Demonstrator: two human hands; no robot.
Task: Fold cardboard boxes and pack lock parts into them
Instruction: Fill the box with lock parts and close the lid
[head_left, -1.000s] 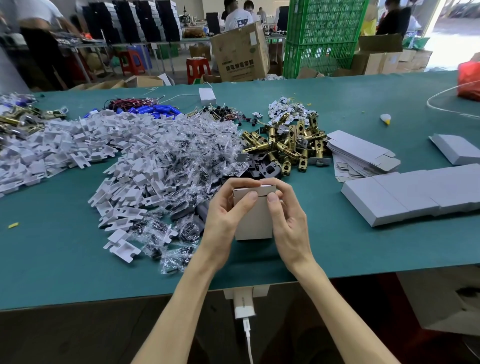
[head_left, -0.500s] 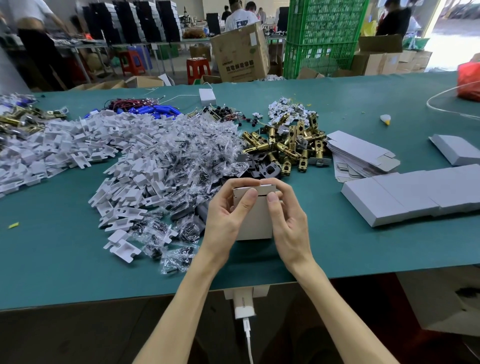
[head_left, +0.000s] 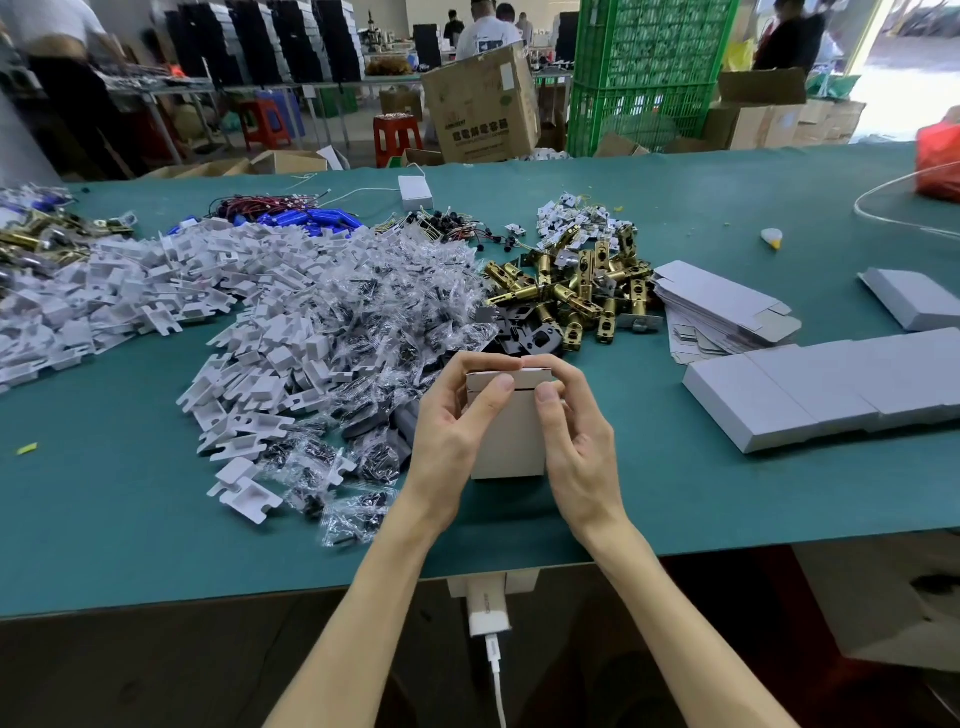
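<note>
A small white cardboard box (head_left: 508, 441) stands upright over the green table (head_left: 104, 519), held between both hands. My left hand (head_left: 452, 431) grips its left side with the thumb on the top flap. My right hand (head_left: 576, 441) grips the right side, thumb beside the flap and fingers curled over the top edge. Behind lie brass lock latches (head_left: 571, 286), bagged screws (head_left: 374, 322) and white plastic inserts (head_left: 249, 374). Flat unfolded box blanks (head_left: 722, 306) are stacked to the right.
Closed white boxes (head_left: 831, 384) lie in a row at the right, one more box (head_left: 914, 296) behind them. Blue parts and wires (head_left: 306, 218) sit at the back. A brown carton (head_left: 483, 104), green crates (head_left: 644, 73) and people stand beyond the table.
Almost nothing differs. Both hands keep hold of the box in the same place, with the thumbs still pressed at the top flap.
</note>
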